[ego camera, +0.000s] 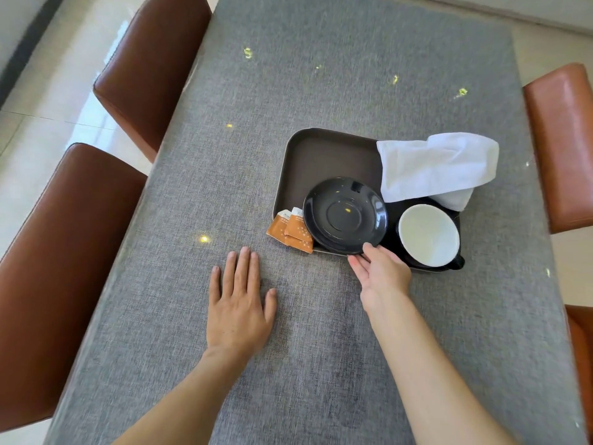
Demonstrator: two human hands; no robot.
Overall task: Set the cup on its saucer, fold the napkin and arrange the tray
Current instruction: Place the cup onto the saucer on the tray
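Observation:
A dark square tray (321, 155) lies on the grey table. On its near side sits a black saucer (345, 215), tilted over the tray's front rim. My right hand (382, 274) pinches the saucer's near edge, thumb on top and fingers under it. Right of the saucer stands a black cup (428, 234) with a white inside. A crumpled white napkin (436, 167) drapes over the tray's far right corner. Two orange sachets (292, 231) lie partly under the saucer at the tray's front left corner. My left hand (240, 300) rests flat on the table, fingers spread, holding nothing.
Brown leather chairs stand along both sides: two on the left (57, 268), (150, 69) and two on the right (564, 142), (582, 354). The grey tablecloth (288, 364) covers the whole table, and the tray sits toward its right half.

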